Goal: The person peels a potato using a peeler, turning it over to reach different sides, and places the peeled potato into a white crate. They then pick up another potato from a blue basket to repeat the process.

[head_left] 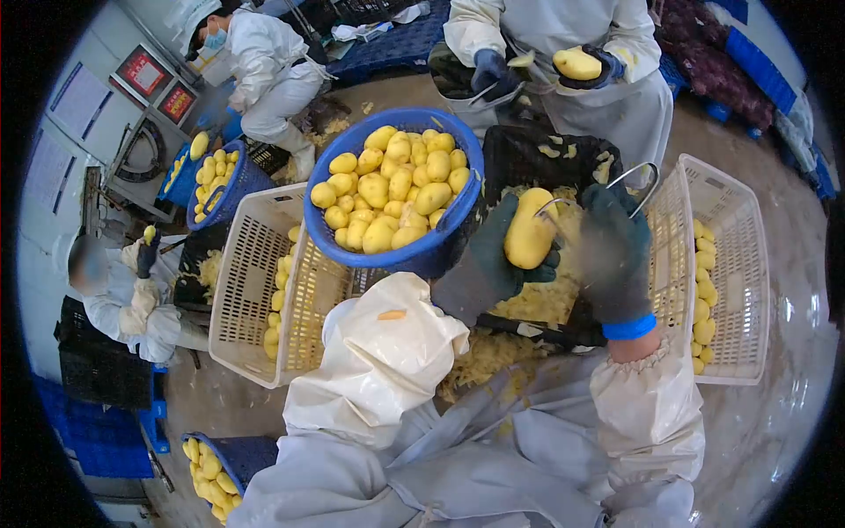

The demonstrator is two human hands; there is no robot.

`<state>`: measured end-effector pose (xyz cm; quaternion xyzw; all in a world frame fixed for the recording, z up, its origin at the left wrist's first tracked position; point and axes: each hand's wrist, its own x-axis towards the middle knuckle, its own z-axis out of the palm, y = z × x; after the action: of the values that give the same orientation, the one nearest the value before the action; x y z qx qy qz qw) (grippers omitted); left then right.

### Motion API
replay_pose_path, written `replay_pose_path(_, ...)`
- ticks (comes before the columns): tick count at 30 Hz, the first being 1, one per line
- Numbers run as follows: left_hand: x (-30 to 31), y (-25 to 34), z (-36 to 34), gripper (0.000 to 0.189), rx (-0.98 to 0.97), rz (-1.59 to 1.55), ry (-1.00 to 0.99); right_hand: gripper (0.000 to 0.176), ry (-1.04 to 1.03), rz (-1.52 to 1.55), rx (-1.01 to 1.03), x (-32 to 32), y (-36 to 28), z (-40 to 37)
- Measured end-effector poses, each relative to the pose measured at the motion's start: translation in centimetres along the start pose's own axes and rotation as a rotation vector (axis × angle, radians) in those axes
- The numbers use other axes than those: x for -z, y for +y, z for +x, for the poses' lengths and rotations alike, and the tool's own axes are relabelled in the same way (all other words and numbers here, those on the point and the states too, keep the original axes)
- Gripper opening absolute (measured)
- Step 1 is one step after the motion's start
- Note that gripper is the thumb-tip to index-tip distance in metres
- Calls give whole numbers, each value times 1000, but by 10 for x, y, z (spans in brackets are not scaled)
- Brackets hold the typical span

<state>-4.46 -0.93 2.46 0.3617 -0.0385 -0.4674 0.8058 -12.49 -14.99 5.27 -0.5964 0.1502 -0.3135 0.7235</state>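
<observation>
My left hand [493,264], in a dark glove, holds a peeled yellow potato [530,231] over a black crate [515,150]. To its right my right hand [614,246], gloved with a blue band at the wrist, is closed around a metal peeler [645,183]; the peeler's curved wire end reaches the potato's upper right side. Pale peelings [550,299] fill the crate below both hands. A blue basket [319,242] heaped with peeled potatoes stands left of my left hand.
White crates with potatoes stand at left [239,304] and right [739,273]. A co-worker [590,106] across the black crate holds a potato and a tool. Two more people work at left. Another blue basket [251,456] of potatoes is at lower left.
</observation>
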Motion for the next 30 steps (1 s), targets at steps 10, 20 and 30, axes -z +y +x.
replay_pose_path(10,19,-19,-3,60,65,-24,-103,18,17,-187,180,6,41,36)
replay_pose_path(20,13,-11,-15,56,-240,359,-76,13,39,-227,224,-9,31,16)
replay_pose_path(30,18,-5,-12,58,23,-165,-258,13,-58,-160,65,-14,4,-2)
